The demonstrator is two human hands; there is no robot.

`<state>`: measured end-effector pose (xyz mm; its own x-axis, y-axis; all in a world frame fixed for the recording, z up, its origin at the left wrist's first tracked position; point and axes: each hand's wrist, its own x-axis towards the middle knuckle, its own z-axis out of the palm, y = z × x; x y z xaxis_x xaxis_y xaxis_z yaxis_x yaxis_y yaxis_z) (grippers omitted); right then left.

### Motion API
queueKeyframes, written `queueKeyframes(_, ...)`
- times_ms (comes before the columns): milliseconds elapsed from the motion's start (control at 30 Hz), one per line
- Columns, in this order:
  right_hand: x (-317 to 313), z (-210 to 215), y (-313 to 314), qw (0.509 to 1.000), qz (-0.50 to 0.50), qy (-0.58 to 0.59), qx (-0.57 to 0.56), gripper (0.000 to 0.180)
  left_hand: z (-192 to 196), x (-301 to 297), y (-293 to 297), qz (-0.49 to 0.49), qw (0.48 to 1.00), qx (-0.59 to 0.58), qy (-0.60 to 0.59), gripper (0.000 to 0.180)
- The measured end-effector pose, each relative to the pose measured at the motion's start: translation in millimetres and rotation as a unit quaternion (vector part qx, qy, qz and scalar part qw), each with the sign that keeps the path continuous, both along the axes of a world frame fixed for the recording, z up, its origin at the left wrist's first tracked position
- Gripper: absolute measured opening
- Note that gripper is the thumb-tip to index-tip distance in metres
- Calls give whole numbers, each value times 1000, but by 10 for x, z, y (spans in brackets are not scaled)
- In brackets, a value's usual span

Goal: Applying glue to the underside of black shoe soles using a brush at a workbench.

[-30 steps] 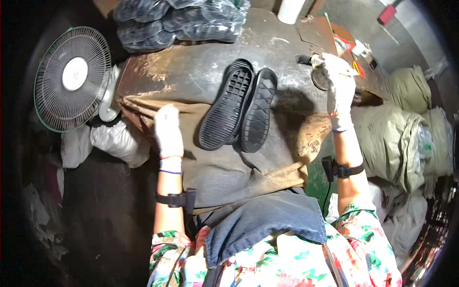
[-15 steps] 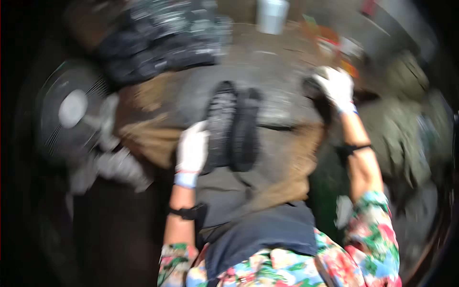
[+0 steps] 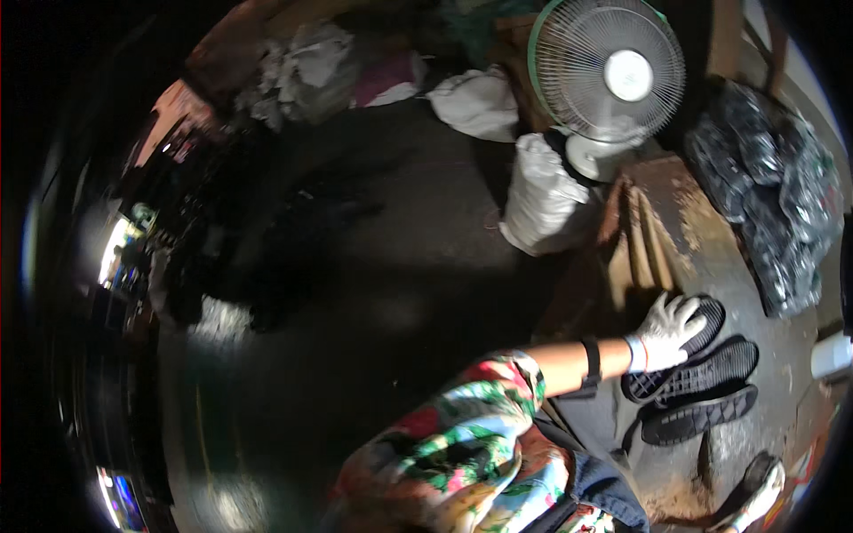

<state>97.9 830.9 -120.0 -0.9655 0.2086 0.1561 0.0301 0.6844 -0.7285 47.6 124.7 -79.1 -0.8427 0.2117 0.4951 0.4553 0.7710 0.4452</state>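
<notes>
So the biggest thing in view is the dark floor [image 3: 355,258], filling the middle and left, and the bench [image 3: 786,355] sits over on the right, its brown-draped edge facing that floor. Up top the fan [image 3: 609,71] stands just beyond the bench's far corner, so an arm swinging that way has its cage to mind. The bundle [image 3: 773,195], black and wrapped in plastic, takes up the upper right of the bench and walls off that side. The white sack [image 3: 542,195] stands beside the fan's base, well apart from the hands. Then three black soles on the bench, lying roughly side by side: near sole [image 3: 708,322] by the draped edge, middle sole [image 3: 715,366], far sole [image 3: 702,417]. The first two crowd at their lower ends, can't tell if they touch or overlap. The left hand [image 3: 665,333], gloved, lies over the near sole with its fingers fanned apart; no way to tell if it has a real grip. I'd call the step in hand sorting out where that sole sits, and moving it calls for fingers closing round its sides without nudging its neighbour. More room on the draped side, imo, but the edge is close. The right hand [image 3: 769,489] is at the lower right, beside something dark; can't tell how its fingers stand or what they hold. The cup [image 3: 831,357], white, is cut off at the rim.
</notes>
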Motion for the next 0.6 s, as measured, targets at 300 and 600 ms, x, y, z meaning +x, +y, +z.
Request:
queueKeyframes(300,-476,146,-1083,999,17,27,-42,53,2,320,-312,138,959,82,-235,38)
queueKeyframes(600,712,1427,-2159,924,-179,152,302,46,928,247,-453,-131,841,391,-351,40)
